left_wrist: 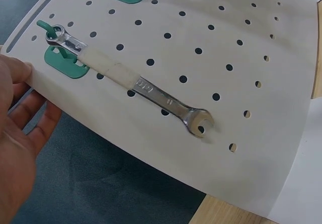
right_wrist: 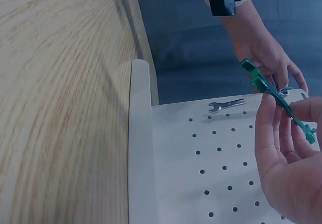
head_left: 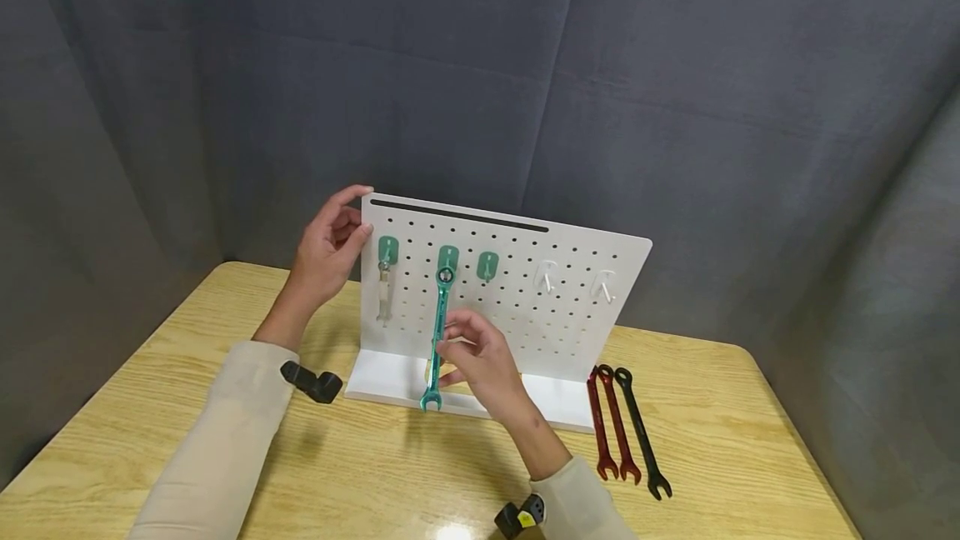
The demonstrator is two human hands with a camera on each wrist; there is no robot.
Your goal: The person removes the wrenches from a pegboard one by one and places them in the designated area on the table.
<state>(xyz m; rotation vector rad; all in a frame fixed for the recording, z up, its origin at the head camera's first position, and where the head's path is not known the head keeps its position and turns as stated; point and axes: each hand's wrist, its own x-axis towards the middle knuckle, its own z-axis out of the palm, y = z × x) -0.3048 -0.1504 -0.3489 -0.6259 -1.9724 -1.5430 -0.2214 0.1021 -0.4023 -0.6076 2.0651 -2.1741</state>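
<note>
At the upper left edge of a white pegboard [head_left: 630, 255], my left hand [head_left: 322, 252] grips the board with the thumb near its front face. My right hand [head_left: 483, 365] pinches a green combination wrench [head_left: 439, 319] by its shaft, open end down. The wrench's ring end overlaps the second green hook [head_left: 448, 254] in the head view. A silver wrench [left_wrist: 113, 72] with a pale band round its shaft hangs by its ring from the leftmost green hook [left_wrist: 65, 63].
To the right of the held wrench the board carries another green hook [head_left: 487, 263] and two white hooks [head_left: 546, 276]. Two red wrenches [head_left: 619, 427] and a black wrench [head_left: 641, 432] lie on the wooden table [head_left: 727, 440], by the board's right end. Grey curtains [head_left: 450, 65] stand behind.
</note>
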